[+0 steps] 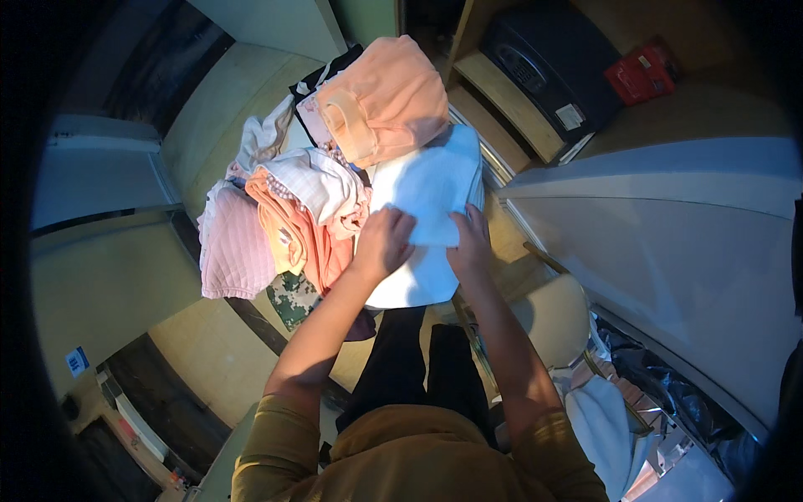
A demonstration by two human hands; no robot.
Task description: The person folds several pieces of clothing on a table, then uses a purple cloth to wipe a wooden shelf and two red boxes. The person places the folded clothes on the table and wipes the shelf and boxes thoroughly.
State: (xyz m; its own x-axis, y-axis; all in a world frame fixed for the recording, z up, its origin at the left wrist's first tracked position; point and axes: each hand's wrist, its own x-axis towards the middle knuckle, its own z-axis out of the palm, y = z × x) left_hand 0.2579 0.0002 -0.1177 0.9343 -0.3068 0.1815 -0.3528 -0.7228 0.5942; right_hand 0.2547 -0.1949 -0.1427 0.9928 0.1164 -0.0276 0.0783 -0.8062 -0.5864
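A light-blue and white folded cloth (pixel 433 188) lies in front of me on a pile. My left hand (pixel 386 241) rests at its left side with curled fingers, and my right hand (pixel 469 238) has its fingers on the right part of its near edge; whether either pinches the fabric is unclear. A peach folded garment (pixel 395 94) sits on the far part of the pile. To the left are a white checked cloth (pixel 313 179), an orange garment (pixel 323 251), a pink quilted garment (pixel 235 245) and a camouflage cloth (pixel 292 298).
A black safe (pixel 552 69) and a red box (pixel 643 72) stand in a wooden cabinet at the upper right. A padded chair (pixel 558 320) is near my right forearm, with a pale cloth (pixel 602 427) below it. A white panel (pixel 652 251) runs along the right.
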